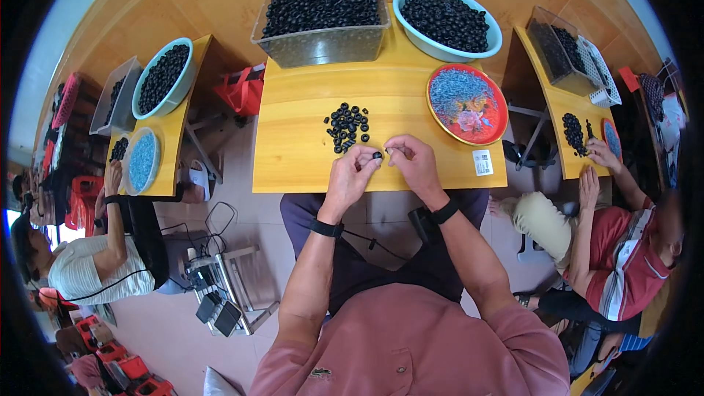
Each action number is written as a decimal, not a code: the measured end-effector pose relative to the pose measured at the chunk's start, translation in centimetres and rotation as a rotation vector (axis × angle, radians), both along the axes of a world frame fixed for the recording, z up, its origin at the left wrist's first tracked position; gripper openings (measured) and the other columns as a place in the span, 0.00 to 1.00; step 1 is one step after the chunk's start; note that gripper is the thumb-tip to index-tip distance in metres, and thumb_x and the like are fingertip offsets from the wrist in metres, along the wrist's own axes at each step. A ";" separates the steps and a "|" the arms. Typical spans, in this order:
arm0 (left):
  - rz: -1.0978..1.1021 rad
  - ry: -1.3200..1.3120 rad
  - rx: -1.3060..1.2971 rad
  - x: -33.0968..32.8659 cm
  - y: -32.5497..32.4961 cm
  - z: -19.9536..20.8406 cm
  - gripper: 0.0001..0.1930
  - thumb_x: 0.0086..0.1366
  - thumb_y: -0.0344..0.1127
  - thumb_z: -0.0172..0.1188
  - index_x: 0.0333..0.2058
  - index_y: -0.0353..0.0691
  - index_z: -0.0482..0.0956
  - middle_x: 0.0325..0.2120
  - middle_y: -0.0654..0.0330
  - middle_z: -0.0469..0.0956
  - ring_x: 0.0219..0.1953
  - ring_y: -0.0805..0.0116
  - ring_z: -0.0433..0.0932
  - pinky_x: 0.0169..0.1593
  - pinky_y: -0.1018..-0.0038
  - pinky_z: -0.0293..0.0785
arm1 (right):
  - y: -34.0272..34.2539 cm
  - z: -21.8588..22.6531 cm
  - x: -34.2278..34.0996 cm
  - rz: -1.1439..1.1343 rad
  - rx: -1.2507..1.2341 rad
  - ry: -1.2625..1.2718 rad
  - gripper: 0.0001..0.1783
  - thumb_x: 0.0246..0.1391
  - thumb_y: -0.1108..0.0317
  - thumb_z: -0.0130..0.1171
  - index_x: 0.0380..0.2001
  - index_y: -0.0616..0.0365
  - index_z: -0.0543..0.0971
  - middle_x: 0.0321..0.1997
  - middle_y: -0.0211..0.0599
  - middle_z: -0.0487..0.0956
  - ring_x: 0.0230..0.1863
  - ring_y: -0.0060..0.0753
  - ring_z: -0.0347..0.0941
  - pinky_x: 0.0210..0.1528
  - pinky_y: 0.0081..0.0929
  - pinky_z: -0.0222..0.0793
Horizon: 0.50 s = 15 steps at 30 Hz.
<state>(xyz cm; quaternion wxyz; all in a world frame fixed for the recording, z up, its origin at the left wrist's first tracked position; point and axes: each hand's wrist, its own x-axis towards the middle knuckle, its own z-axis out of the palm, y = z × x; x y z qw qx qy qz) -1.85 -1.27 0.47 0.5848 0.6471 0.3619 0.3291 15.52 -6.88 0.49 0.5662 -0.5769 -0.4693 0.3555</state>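
Note:
Between thumb and fingers, my left hand pinches a small black ring-shaped part above the near part of the yellow table. Close beside it on the right, my right hand has its thumb and forefinger pressed together on something tiny that I cannot make out. A loose cluster of similar black parts lies on the table just beyond my left hand. To the right of my hands sits a red round tray with a flower pattern, holding a heap of small blue-grey pieces.
At the back stand a clear plastic bin and a pale blue basin, both full of black parts. A white label lies at the front right. Co-workers sit at tables on the left and right.

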 end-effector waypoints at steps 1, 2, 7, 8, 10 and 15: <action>0.000 0.011 0.011 0.0 0.0 0.0 0.08 0.69 0.27 0.64 0.43 0.32 0.79 0.31 0.64 0.83 0.36 0.79 0.80 0.41 0.79 0.75 | -0.1 0.2 -0.1 -0.003 0.000 -0.001 0.06 0.57 0.75 0.61 0.38 0.65 0.82 0.29 0.31 0.82 0.31 0.19 0.79 0.35 0.19 0.74; -0.002 0.011 0.011 0.1 0.0 0.1 0.08 0.69 0.27 0.64 0.43 0.32 0.79 0.31 0.64 0.83 0.36 0.79 0.80 0.41 0.79 0.75 | -0.3 0.5 -0.2 0.004 -0.013 0.021 0.07 0.57 0.76 0.61 0.38 0.66 0.82 0.30 0.33 0.83 0.31 0.20 0.80 0.35 0.20 0.75; 0.013 0.019 0.018 0.3 0.0 -0.1 0.07 0.68 0.26 0.65 0.43 0.33 0.79 0.31 0.66 0.82 0.33 0.82 0.76 0.38 0.81 0.72 | -0.6 0.1 -0.5 0.015 0.013 0.033 0.08 0.59 0.76 0.61 0.41 0.68 0.82 0.34 0.39 0.86 0.33 0.26 0.84 0.36 0.24 0.78; 0.015 0.020 0.018 0.2 0.1 -0.2 0.07 0.68 0.26 0.65 0.43 0.33 0.79 0.31 0.66 0.82 0.33 0.82 0.76 0.38 0.81 0.72 | -0.6 0.2 -0.4 0.018 -0.005 -0.008 0.09 0.59 0.76 0.61 0.42 0.68 0.82 0.35 0.41 0.86 0.34 0.27 0.85 0.37 0.25 0.79; 0.018 0.053 0.031 0.2 0.1 -0.2 0.07 0.68 0.26 0.65 0.42 0.33 0.79 0.31 0.65 0.83 0.33 0.82 0.77 0.38 0.81 0.72 | -0.7 0.5 -0.3 0.019 -0.022 -0.048 0.10 0.59 0.76 0.62 0.42 0.68 0.82 0.36 0.43 0.87 0.36 0.29 0.86 0.38 0.26 0.80; 0.024 0.063 0.042 0.1 0.1 -0.5 0.07 0.68 0.26 0.65 0.42 0.33 0.79 0.30 0.65 0.83 0.34 0.81 0.77 0.38 0.81 0.73 | -1.2 1.8 -0.3 -0.029 0.036 -0.293 0.09 0.60 0.74 0.60 0.43 0.65 0.83 0.37 0.48 0.85 0.35 0.35 0.86 0.38 0.28 0.79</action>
